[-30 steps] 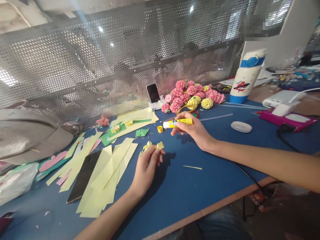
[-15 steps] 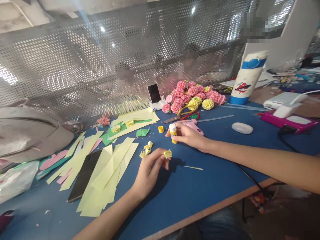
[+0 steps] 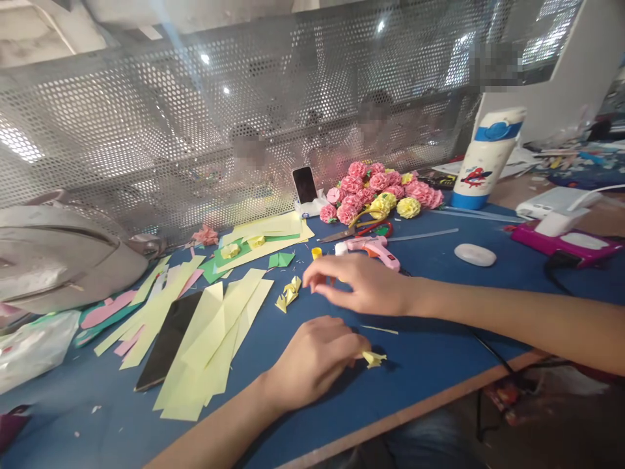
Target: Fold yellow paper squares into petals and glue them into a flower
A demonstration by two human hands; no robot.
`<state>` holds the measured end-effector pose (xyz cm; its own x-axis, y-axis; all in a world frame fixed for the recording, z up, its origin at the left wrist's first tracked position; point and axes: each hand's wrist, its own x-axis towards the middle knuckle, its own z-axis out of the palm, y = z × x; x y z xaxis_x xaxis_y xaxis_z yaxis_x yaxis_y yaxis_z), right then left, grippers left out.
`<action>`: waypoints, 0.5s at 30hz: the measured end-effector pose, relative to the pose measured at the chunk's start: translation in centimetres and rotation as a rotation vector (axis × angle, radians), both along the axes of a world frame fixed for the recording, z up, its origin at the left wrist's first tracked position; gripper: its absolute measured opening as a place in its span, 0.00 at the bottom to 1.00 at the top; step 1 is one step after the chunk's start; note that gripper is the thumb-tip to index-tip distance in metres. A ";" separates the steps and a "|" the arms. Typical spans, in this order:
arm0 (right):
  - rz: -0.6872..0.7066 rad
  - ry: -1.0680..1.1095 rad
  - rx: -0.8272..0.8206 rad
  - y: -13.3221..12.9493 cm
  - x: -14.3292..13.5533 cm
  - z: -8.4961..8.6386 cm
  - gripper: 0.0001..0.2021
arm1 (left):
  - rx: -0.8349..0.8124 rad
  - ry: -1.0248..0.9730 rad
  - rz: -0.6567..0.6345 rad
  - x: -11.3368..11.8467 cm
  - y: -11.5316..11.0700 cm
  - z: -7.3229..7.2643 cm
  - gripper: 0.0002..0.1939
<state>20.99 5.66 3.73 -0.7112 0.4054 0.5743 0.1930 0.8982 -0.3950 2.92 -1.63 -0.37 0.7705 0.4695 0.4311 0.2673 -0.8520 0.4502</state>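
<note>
My left hand [image 3: 319, 361] is closed low over the blue table, its fingertips on a small folded yellow paper piece [image 3: 374, 358]. Above it, my right hand [image 3: 364, 283] hovers palm down with fingers apart, holding nothing. The glue stick [image 3: 340, 249] stands just behind my right hand, which hides its lower part. Its yellow cap [image 3: 317, 253] lies to the left of it. More folded yellow pieces [image 3: 289, 294] lie left of my right fingertips.
Yellow strips [image 3: 209, 352] overlap a dark phone [image 3: 170, 339] on the left. Scissors [image 3: 342, 234], a pink glue gun [image 3: 381, 253] and pink paper flowers [image 3: 356, 185] lie behind. A bottle [image 3: 483, 163] and a white case [image 3: 474, 255] are at the right.
My right hand has let go of the glue stick, now standing on the table, and moved toward me. My left hand has moved right and down, bringing the yellow piece to the table.
</note>
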 end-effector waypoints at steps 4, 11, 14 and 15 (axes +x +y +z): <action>-0.014 -0.267 0.175 0.9 -3.7 -1.1 0.10 | -0.001 -0.013 0.014 -0.2 -0.1 0.0 0.27; -0.040 -0.434 0.419 3.6 -6.9 -3.6 0.11 | -0.071 -0.024 0.026 -0.6 0.0 0.1 0.28; -0.022 -0.386 0.471 3.4 -5.8 -2.9 0.08 | -0.158 -0.068 0.057 -0.6 -0.1 0.2 0.26; -0.013 -0.355 0.483 3.1 -5.2 -2.5 0.11 | -0.197 -0.091 0.075 -0.6 -0.1 0.2 0.25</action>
<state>15.81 8.79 1.27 -0.8899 0.1676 0.4242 0.2505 0.9568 0.1476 2.35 -1.71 -0.12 0.6926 0.6057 0.3917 0.2773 -0.7249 0.6306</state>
